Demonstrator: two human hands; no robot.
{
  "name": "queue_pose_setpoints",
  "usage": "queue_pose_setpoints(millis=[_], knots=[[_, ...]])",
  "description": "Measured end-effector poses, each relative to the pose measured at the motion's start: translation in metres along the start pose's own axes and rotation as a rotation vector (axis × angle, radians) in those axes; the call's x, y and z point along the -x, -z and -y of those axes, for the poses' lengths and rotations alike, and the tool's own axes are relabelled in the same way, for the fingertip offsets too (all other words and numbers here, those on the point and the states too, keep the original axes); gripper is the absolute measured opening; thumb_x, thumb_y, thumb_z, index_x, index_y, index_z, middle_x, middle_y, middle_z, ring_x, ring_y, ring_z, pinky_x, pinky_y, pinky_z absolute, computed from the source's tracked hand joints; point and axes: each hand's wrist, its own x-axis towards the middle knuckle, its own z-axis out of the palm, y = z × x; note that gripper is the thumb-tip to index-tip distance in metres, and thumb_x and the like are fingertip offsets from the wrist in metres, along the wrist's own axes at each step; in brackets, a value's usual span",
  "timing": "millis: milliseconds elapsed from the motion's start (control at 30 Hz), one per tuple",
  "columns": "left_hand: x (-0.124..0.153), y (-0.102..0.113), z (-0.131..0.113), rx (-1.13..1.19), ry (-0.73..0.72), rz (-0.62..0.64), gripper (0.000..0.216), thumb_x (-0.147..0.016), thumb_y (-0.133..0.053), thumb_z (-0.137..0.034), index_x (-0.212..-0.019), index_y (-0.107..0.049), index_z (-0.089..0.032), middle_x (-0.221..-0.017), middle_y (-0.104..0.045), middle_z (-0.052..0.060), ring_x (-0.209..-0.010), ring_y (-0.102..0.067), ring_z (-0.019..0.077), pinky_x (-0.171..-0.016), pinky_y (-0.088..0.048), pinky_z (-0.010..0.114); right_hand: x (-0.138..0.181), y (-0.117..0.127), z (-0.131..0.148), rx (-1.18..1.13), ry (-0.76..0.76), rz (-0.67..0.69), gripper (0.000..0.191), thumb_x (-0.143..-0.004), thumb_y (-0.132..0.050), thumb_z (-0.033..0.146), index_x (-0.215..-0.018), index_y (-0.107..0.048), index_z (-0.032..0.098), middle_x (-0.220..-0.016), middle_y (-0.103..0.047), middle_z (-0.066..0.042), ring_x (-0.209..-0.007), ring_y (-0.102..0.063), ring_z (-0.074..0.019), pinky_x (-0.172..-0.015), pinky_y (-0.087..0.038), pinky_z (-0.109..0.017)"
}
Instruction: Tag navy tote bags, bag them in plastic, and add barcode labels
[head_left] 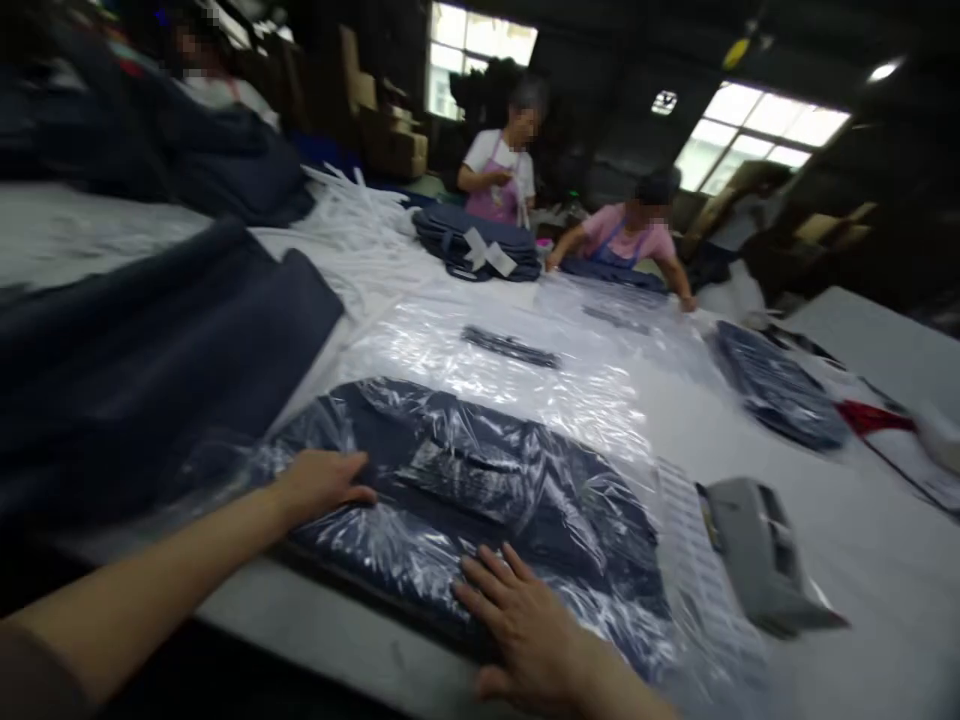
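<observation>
Before me on the table lies a dark navy fabric bag in a clear plastic sleeve, its surface creased and shiny. My left hand rests on the left part of the wrapped bag, fingers apart and holding nothing. Near the front edge, my right hand lies on the plastic with its fingers spread. Just beyond the bag is a pile of clear plastic bags with dark printing on top. The far fingers of neither hand grip the plastic, as far as I can see.
Dark fabric is heaped at left. A grey tape dispenser stands right, beside a sheet of printed labels. Farther back lie a wrapped dark bag, stacked bags and white strips. Two co-workers stand across the table.
</observation>
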Motion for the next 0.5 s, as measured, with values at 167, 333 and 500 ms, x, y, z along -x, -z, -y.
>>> queue_pose_setpoints(millis=[167, 333, 500], knots=[[0.009, 0.009, 0.039, -0.035, 0.033, -0.131, 0.025, -0.088, -0.061, -0.041, -0.083, -0.063, -0.017, -0.085, -0.067, 0.010, -0.095, -0.059, 0.0281, -0.084, -0.043, 0.038, -0.018, -0.037, -0.039, 0.182, 0.106, 0.063, 0.095, -0.077, -0.060, 0.065, -0.151, -0.012, 0.029, -0.154, -0.022, -0.010, -0.139, -0.029, -0.0395, -0.110, -0.031, -0.060], [0.010, -0.009, 0.053, 0.007, 0.081, -0.246, 0.026, -0.090, -0.058, -0.041, -0.081, -0.061, -0.017, -0.080, -0.064, 0.008, -0.086, -0.057, 0.0259, -0.082, -0.043, 0.039, -0.019, -0.042, -0.047, 0.361, 0.204, -0.118, 0.078, -0.089, -0.057, 0.039, -0.150, -0.010, 0.031, -0.147, -0.036, -0.006, -0.130, -0.046, -0.0313, -0.104, -0.045, -0.046], [0.016, -0.028, 0.057, 0.083, 0.131, -0.300, 0.029, -0.090, -0.058, -0.043, -0.075, -0.057, -0.018, -0.075, -0.062, 0.005, -0.082, -0.055, 0.0231, -0.079, -0.043, 0.036, 0.004, -0.026, -0.040, 0.214, 0.207, -0.336, 0.063, -0.085, -0.062, 0.044, -0.143, -0.040, 0.030, -0.142, -0.049, -0.007, -0.127, -0.051, -0.0280, -0.100, -0.050, -0.038]])
